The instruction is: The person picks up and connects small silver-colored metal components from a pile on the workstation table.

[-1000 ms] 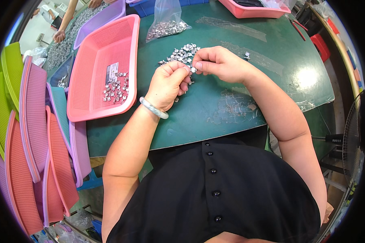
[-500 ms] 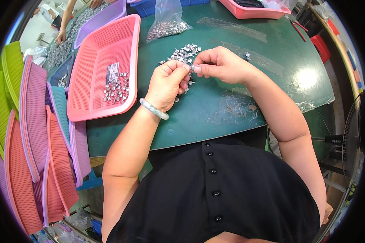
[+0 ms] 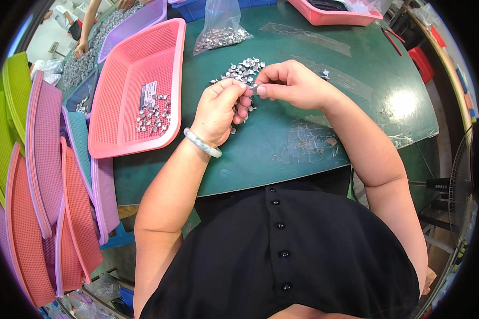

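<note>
My left hand [image 3: 222, 109], a pale bangle [image 3: 202, 142] at its wrist, is closed with thumb and fingers bent together. Facing it, my right hand [image 3: 291, 85] pinches with thumb and forefinger. A small silvery metal part [image 3: 253, 86] shows where the fingertips of both hands meet; its exact shape is too small to make out. Just beyond the hands lies a loose pile of small metal parts with round heads [image 3: 245, 68]. A few more lie under and beside the left hand, partly hidden by it.
Left of my hands stands a pink mesh basket [image 3: 181, 80] holding several metal parts. A clear bag [image 3: 222, 24] of parts stands behind the pile. Stacked baskets [image 3: 45, 154] crowd the far left. Another person's hand [image 3: 81, 49] reaches over a grey heap. One part [image 3: 325, 74] lies apart at right.
The lower fingers of my left hand have loosened a little from the thumb. My right fingertips have shifted very slightly, still at the small part.
</note>
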Demonstrator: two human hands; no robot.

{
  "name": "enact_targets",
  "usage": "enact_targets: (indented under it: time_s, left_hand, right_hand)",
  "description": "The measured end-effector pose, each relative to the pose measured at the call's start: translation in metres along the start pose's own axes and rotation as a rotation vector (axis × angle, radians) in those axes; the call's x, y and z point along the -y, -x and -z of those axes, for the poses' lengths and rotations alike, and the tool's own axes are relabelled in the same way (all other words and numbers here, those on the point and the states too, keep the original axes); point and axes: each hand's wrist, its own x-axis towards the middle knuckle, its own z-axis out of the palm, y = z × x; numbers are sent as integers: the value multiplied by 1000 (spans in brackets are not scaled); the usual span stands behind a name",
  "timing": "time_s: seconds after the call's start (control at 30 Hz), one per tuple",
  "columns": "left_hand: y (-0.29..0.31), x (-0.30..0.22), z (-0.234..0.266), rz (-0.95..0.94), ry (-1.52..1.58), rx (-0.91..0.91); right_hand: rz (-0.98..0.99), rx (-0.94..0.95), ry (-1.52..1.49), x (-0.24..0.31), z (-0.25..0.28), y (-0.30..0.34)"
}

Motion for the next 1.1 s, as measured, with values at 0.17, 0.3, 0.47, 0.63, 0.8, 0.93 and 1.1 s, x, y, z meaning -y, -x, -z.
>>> enact_targets:
  time_s: [0.17, 0.3, 0.47, 0.63, 0.8, 0.93, 1.1]
  left_hand:
    - [1, -1, -1, 7, -1, 2]
    - [2, -2, -2, 8, -2, 3]
    - [2, -2, -2, 14, -3, 8]
    - [1, -1, -1, 12, -6, 23]
    - [2, -1, -1, -5, -5, 29]
    - [2, -1, -1, -28, -15, 28]
    - [2, 0, -2, -44, -28, 10]
  right_hand:
    - [-34, 4, -33, 0, -1, 0]
    - [-63, 6, -36, 3, -2, 0]
    - [-65, 3, -44, 4, -2, 0]
    - [10, 38, 16, -2, 1, 0]
    - [103, -1, 29, -2, 0, 0]
    - [144, -31, 73, 0, -1, 1]
    - [201, -71, 113, 0, -2, 0]
